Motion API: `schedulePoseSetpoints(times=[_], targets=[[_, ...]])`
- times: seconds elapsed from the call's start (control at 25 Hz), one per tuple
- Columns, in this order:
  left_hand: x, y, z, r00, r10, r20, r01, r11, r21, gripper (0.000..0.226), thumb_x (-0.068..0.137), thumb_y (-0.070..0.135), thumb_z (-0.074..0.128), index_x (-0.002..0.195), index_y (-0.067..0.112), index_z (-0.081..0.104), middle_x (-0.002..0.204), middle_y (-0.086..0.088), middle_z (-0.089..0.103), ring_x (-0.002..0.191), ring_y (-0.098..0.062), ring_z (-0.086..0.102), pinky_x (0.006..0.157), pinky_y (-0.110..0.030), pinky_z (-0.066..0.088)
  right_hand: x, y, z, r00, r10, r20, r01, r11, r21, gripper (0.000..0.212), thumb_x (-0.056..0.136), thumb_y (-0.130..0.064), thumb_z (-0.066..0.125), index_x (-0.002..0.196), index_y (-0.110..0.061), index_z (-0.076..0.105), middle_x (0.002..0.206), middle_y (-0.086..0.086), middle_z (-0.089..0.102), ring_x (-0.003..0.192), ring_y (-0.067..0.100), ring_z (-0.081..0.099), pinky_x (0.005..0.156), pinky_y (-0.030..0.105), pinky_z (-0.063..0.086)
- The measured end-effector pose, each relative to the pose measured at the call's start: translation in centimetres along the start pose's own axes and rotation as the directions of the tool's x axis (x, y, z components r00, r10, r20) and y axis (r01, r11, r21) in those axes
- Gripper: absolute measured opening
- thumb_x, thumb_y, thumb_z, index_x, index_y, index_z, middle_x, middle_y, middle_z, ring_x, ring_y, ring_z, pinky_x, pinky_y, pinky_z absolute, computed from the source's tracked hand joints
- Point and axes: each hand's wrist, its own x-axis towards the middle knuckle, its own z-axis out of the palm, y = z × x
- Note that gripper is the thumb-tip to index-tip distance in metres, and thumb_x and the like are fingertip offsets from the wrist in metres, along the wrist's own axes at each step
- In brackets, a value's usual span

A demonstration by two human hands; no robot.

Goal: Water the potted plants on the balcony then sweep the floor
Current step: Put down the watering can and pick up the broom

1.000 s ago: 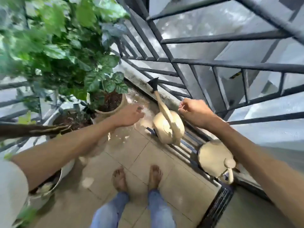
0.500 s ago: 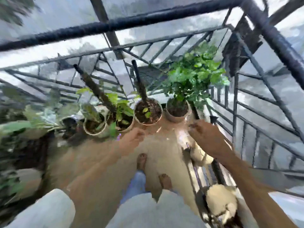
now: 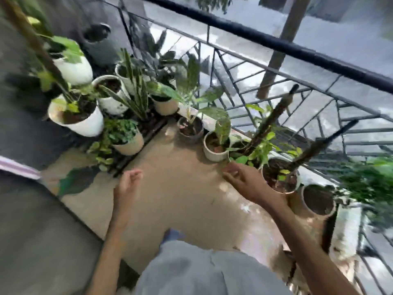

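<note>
The view is blurred by motion. Several potted plants stand along the balcony's far side: a large white pot (image 3: 85, 124) at the left, a beige pot (image 3: 129, 143) with small leaves, a grey pot (image 3: 191, 129), a cream pot (image 3: 214, 150) and a pot with a dark stake (image 3: 280, 177) by the railing. My left hand (image 3: 127, 186) hangs over the tan tiled floor (image 3: 180, 188), fingers loosely curled, holding nothing. My right hand (image 3: 244, 182) is spread just left of the staked pot, holding nothing. No watering can or broom shows.
A dark metal railing (image 3: 276, 43) runs across the back and down the right side. A grey wall (image 3: 32, 231) fills the left. A leafy plant (image 3: 372, 184) stands at the far right beside an earth-filled pot (image 3: 319, 201). My grey-clad body fills the bottom middle.
My view has swung left, from the cream watering cans by the railing to the row of pots in the corner. Both hands stay out in front with nothing in them.
</note>
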Motion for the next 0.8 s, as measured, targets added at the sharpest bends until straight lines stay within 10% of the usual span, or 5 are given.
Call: schedulePoseSetpoints(times=[0.2,0.4,0.6,0.8], targets=[[5.0,-6.3,-14.1,0.986,-0.156,-0.054,0.155,0.988,-0.01,0.009,0.093,0.049,0.06,0.096,0.047,0.068,0.101,0.012,0.077,0.1,-0.013,0.072,0.077,-0.026,0.051,11.8,-16.6,11.1,0.949,-0.18,0.259,0.195,0.98,-0.032,0.012,0.103,-0.031,0.062,0.11,-0.027,0.071,0.104,-0.013,0.072,0.081,0.003,0.068,0.079,0.03,0.056],[11.7,-8.6,-24.6,0.951,-0.265,-0.159,0.247,0.961,-0.124,0.032,0.083,0.059,0.063,0.101,0.034,0.071,0.108,0.004,0.077,0.106,-0.018,0.071,0.097,-0.039,0.054,20.8,-30.6,20.2,0.853,-0.34,0.396,0.38,0.925,-0.025,0.018,0.105,-0.031,0.059,0.116,-0.025,0.072,0.106,-0.016,0.07,0.076,-0.006,0.062,0.064,0.004,0.039],[18.8,-12.4,-32.2,0.918,-0.331,-0.217,0.286,0.934,-0.216,0.005,0.103,0.015,0.063,0.102,0.016,0.068,0.105,-0.012,0.075,0.102,-0.028,0.069,0.106,-0.052,0.051,29.6,-38.7,27.1,0.763,-0.379,0.523,0.436,0.9,0.016,0.016,0.103,-0.023,0.061,0.112,-0.022,0.074,0.106,-0.009,0.076,0.085,0.009,0.07,0.073,0.017,0.047],[26.6,-14.6,-39.1,0.854,-0.432,-0.292,0.375,0.898,-0.232,0.009,0.104,0.013,0.061,0.108,0.009,0.068,0.107,-0.016,0.074,0.105,-0.035,0.07,0.101,-0.049,0.053,40.1,-46.8,32.6,0.736,-0.426,0.526,0.452,0.888,0.086,0.014,0.103,-0.017,0.061,0.11,-0.023,0.071,0.095,-0.012,0.074,0.083,0.01,0.073,0.079,0.03,0.059]])
